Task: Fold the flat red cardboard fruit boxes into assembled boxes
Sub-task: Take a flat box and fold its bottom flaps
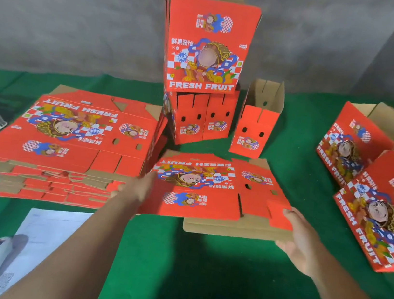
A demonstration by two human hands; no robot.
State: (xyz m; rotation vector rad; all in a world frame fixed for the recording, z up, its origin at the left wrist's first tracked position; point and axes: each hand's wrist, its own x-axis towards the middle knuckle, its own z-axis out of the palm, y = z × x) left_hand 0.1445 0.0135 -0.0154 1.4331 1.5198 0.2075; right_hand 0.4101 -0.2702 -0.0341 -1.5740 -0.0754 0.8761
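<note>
Green counter (200, 264). Left hand (134, 188) and right hand (297, 237) fingers closed on flat box (205, 191) edges; light, stiff, creases easily. Stack (64, 146) beside left fingers.

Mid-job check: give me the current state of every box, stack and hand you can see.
flat box in hands: unfolded, held at both side edges.
left hand: gripping its left edge.
right hand: gripping its right corner.
flat stack: unfolded, piled on the green table.
tall box: assembled, upright atop another.
small box: standing, top open.
right boxes: assembled, tipped, open.
</note>
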